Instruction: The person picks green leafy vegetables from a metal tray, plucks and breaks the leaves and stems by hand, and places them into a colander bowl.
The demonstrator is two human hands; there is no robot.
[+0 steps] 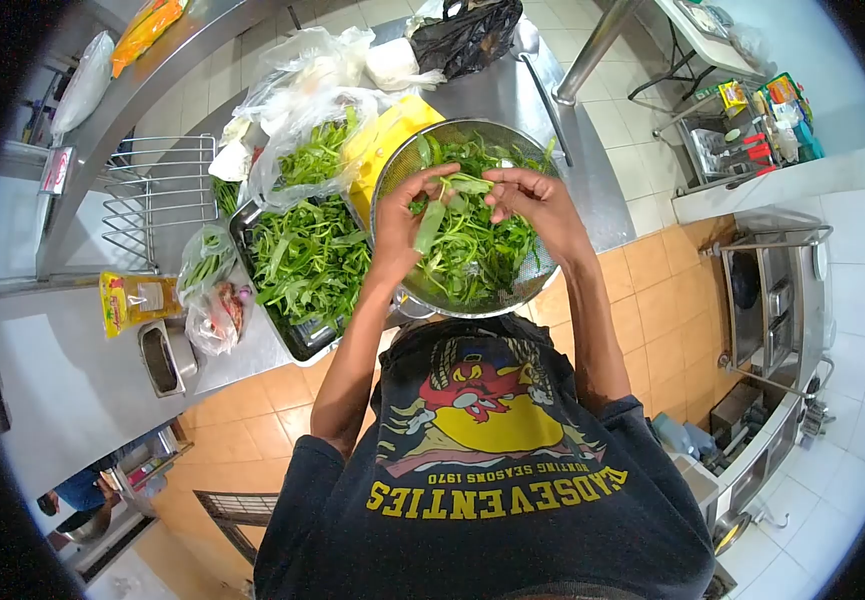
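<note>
My left hand (407,215) is closed on a leafy green sprig (467,184), above the left part of a round metal mesh strainer (388,170). A broad green leaf (429,228) hangs down beside its fingers. From the other side, my right hand (532,196) pinches the sprig's end between thumb and fingers. Loose leafy greens (477,255) lie in the strainer below both hands. Left of it, a dark rectangular tray (304,350) is heaped with more leaves and stems (310,255). A yellow container (387,150) stands between the strainer and a clear plastic bag of greens (317,155).
Further back on the steel table (592,190) are a black plastic bag (467,38) and a long-handled utensil (546,105). At left are a wire rack (157,195), bagged vegetables (217,315), a yellow packet (139,302) and a metal container (166,358). Another person (82,495) is at lower left.
</note>
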